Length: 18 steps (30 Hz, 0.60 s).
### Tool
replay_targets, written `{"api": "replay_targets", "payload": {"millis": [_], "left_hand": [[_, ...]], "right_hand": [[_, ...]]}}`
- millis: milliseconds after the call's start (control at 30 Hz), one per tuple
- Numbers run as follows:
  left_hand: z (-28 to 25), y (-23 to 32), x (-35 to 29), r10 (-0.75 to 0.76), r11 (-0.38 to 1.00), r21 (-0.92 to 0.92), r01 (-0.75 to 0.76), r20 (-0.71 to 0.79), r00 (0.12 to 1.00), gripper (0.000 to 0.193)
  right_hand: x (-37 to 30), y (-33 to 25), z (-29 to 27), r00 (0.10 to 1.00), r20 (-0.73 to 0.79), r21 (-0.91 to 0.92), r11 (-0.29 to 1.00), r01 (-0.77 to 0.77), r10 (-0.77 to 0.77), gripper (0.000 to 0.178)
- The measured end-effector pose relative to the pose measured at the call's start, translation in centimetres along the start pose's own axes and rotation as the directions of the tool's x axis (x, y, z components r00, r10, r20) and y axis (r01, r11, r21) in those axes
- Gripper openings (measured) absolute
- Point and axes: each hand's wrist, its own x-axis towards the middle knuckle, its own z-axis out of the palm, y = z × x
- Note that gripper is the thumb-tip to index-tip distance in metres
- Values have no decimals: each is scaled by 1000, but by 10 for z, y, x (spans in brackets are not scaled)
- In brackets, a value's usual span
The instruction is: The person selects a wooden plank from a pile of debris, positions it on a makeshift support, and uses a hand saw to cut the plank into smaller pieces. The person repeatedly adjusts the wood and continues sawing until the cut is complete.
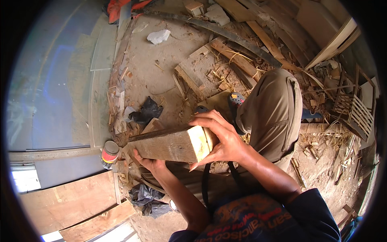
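Note:
Both hands hold a thick, weathered wood block [167, 147] above my lap. Its long side is grey-brown, and the end toward the right is pale, freshly coloured wood. My left hand [150, 162] is closed under the lower left side of the block, with some fingers hidden beneath it. At the pale end, my right hand [225, 139] is closed round the block, fingers over the top and thumb at the lower corner. Just left of the block stands a small can [109, 152] with a red and yellow band.
Wood planks [238, 56] and offcuts litter the floor ahead and to the right. A black plastic bag [149, 111] lies beyond the block, and a white lump [159, 36] farther off. Large sheets [60, 80] lean at left. A slatted wooden crate [354, 111] sits at right.

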Motion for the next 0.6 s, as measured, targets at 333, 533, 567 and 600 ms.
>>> {"api": "replay_targets", "payload": {"millis": [333,533,567,600], "left_hand": [[-1,-11,0,-53,996,70,48,71,996,51],[-3,-10,1,-75,993,102,61,143,987,52],[-3,-10,1,-74,993,98,62,133,988,52],[-3,-11,1,-74,993,96,63,121,990,51]], "right_hand": [[-6,1,2,999,-26,64,997,34,-32,94],[-6,2,2,999,-17,55,997,51,-50,96],[-7,2,2,999,-15,60,997,43,-42,95],[-8,3,2,999,-14,66,997,34,-33,95]]}}
